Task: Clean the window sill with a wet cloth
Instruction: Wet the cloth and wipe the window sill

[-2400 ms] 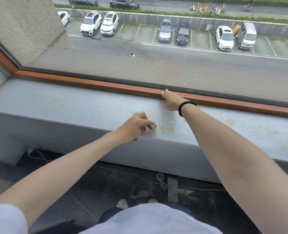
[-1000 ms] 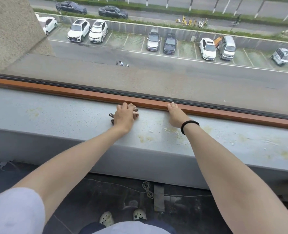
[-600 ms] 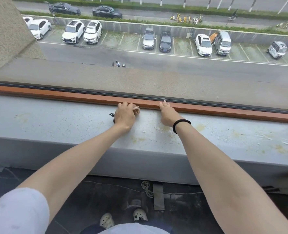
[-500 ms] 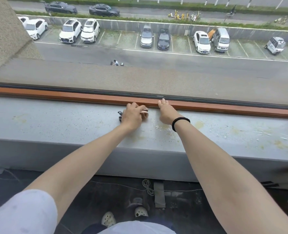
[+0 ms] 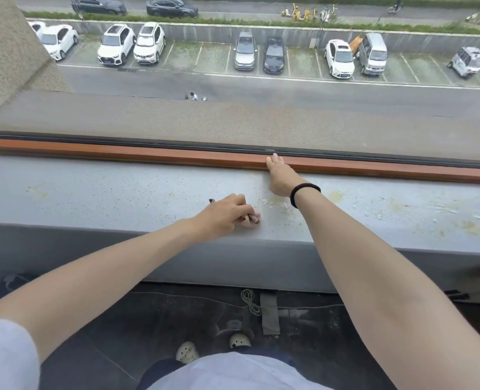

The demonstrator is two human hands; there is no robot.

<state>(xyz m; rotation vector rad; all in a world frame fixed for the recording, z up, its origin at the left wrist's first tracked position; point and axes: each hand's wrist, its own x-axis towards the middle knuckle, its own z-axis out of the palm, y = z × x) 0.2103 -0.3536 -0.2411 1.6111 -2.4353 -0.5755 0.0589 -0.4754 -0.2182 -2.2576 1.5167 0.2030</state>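
A person's left hand (image 5: 224, 213) grips a small bunched cloth (image 5: 252, 219) near the front edge of the stained window sill (image 5: 92, 192); the right hand (image 5: 282, 177) rests flat, fingers straight, touching the wooden frame (image 5: 149, 156).

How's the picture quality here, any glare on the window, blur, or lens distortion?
Head view: soft even daylight, no hard shadows; no strong glare on the glass, parked cars clear; wide angle stretches forearms toward the lower corners; cloth in the left hand slightly blurred.
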